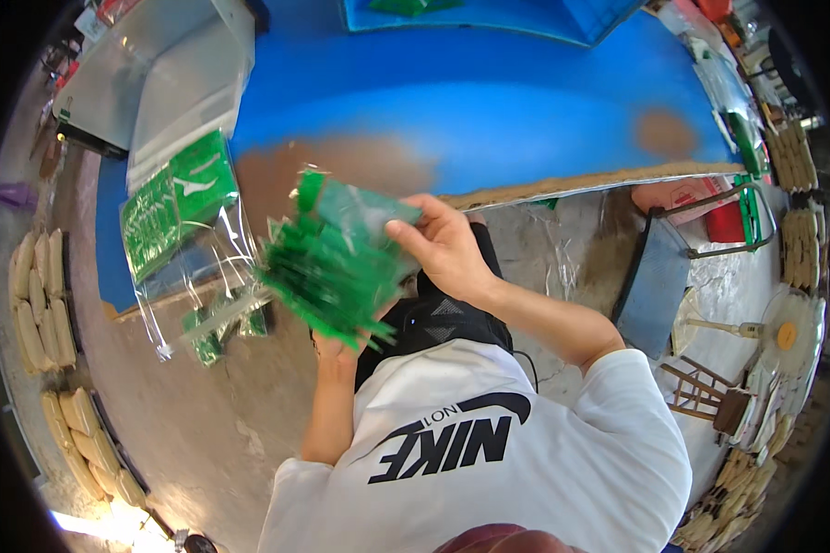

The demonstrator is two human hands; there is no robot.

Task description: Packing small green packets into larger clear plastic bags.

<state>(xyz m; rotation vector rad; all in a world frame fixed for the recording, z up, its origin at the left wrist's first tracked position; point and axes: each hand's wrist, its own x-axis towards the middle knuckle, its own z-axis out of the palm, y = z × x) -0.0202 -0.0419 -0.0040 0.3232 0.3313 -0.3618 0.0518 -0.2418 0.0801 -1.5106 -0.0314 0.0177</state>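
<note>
My left hand (pixel 339 348) holds a thick fanned bundle of green plastic packets (pixel 327 276) from below, its fingers mostly hidden under them. At the bundle's upper right, my right hand (pixel 444 249) pinches one flat translucent green packet (pixel 364 214) between thumb and fingers. Left of the bundle, a large transparent plastic bag (pixel 198 263) hangs over the front edge of the blue table (pixel 489 101). A printed green card or sheet (pixel 183 195) shows inside this bag.
A translucent grey plastic bin (pixel 180 74) stands at the table's far left, and a blue tray (pixel 480 23) at the back. On the right are a blue trolley (pixel 653 286), a fan (pixel 788 336) and a wooden stool (pixel 724 405). Stacked tan bundles (pixel 41 300) line the left side.
</note>
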